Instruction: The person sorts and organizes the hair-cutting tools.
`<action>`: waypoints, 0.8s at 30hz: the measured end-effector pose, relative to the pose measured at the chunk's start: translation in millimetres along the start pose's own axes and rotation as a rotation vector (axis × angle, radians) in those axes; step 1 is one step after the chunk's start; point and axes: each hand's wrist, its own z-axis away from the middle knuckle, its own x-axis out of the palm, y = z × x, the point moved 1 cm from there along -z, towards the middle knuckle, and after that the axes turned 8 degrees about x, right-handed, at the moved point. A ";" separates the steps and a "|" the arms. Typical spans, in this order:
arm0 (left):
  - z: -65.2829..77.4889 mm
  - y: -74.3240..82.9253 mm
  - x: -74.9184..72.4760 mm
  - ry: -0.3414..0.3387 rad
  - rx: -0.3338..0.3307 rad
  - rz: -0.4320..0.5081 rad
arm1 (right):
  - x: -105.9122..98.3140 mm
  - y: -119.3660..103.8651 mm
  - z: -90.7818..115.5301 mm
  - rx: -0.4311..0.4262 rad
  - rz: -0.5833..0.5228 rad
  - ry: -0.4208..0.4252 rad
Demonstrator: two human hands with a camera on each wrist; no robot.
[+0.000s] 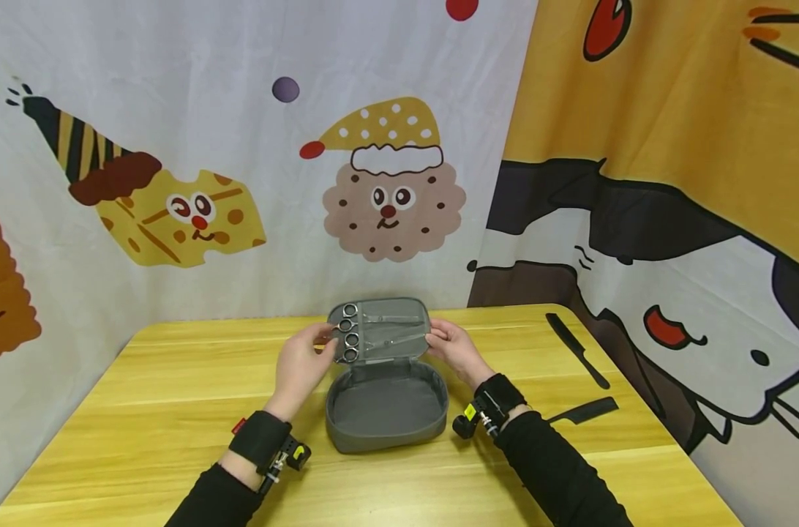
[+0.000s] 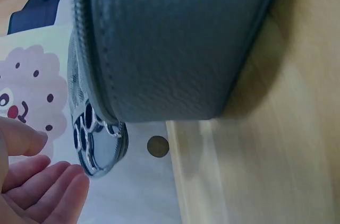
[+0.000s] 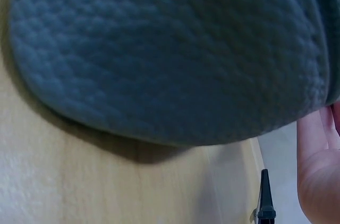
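A grey zip case (image 1: pixel 386 435) stands on the table with its lid (image 1: pixel 399 311) raised at the back. Two pairs of scissors (image 1: pixel 350 339) lie across the lid's inner face, finger rings at the left and blades under clear pockets. At the lid's left edge, beside the rings, is my left hand (image 1: pixel 302 366). Its thumb and fingers are spread apart in the left wrist view, fingertips close to the lid. My right hand (image 1: pixel 457 351) pinches the lid's right edge, thumb in front. The case wall hides much of that hand in the right wrist view.
To the right on the wooden table (image 1: pixel 175 410) lie a black comb (image 1: pixel 577 350) and a second black comb (image 1: pixel 593 410), partly behind the right forearm. A printed curtain (image 1: pixel 228 146) hangs along the table's back edge.
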 end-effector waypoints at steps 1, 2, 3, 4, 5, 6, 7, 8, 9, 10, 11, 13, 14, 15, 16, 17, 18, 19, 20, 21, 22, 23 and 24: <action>0.5 -1.3 -1.0 -0.005 -0.007 -0.002 | 0.0 -0.1 0.0 -0.002 0.001 0.000; 1.0 -2.8 -1.8 -0.015 -0.019 -0.003 | -0.1 -0.3 0.0 -0.007 0.004 -0.002; 1.4 -4.4 -2.3 -0.029 -0.033 0.002 | -0.1 -0.4 0.1 -0.011 0.006 -0.003; 1.8 -5.7 -2.9 -0.047 -0.051 0.011 | -0.1 -0.5 0.2 -0.010 0.003 -0.001; 2.3 -7.6 -3.0 -0.069 -0.076 0.024 | 0.1 -0.5 0.4 -0.010 0.003 0.001; 2.9 -9.9 -2.8 -0.095 -0.106 0.039 | 0.2 -0.6 0.5 -0.011 0.004 0.001; 3.5 -12.0 -2.5 -0.121 -0.139 0.056 | 0.4 -0.6 0.7 -0.011 0.002 0.001; 4.0 -14.0 -2.0 -0.147 -0.171 0.076 | 0.6 -0.6 0.8 -0.009 -0.001 0.001; 4.5 -16.0 -1.3 -0.171 -0.206 0.098 | 0.9 -0.5 0.8 -0.006 -0.002 0.002; 4.8 -18.1 -0.4 -0.193 -0.238 0.119 | 0.9 -0.4 0.8 -0.005 -0.002 0.001; 5.2 -20.4 0.7 -0.212 -0.268 0.144 | 0.9 -0.1 0.7 -0.007 0.002 0.000; 5.4 -23.1 2.5 -0.245 -0.314 0.201 | 0.8 0.5 0.4 -0.006 0.003 -0.001; 5.2 -24.4 3.6 -0.256 -0.332 0.229 | 0.8 0.8 0.2 -0.005 0.006 -0.001; 5.0 -25.5 4.5 -0.267 -0.349 0.259 | 0.6 1.0 0.0 -0.005 0.008 0.000; 4.7 -26.5 5.4 -0.275 -0.364 0.285 | 0.4 1.3 -0.2 -0.005 0.008 0.002; 4.4 -27.3 6.3 -0.281 -0.375 0.311 | 0.3 1.4 -0.3 -0.002 0.007 0.005; 4.0 -27.7 7.1 -0.286 -0.382 0.335 | 0.5 1.1 0.0 0.001 0.006 0.008; 3.5 -28.8 8.1 -0.286 -0.390 0.353 | 0.5 1.1 0.1 0.000 0.007 0.009; 3.0 -29.8 9.1 -0.288 -0.397 0.369 | 0.5 1.0 0.3 -0.001 0.004 0.009; 2.6 -30.5 9.9 -0.288 -0.401 0.382 | 0.5 0.9 0.6 -0.005 0.003 0.009; 2.1 -31.5 11.0 -0.287 -0.404 0.390 | 0.5 0.7 0.8 -0.008 0.003 0.007; 1.7 -32.2 11.7 -0.287 -0.406 0.397 | 0.8 0.5 1.2 -0.010 -0.001 0.008; 1.3 -33.1 12.6 -0.286 -0.409 0.401 | 1.1 0.2 1.5 -0.013 -0.005 0.007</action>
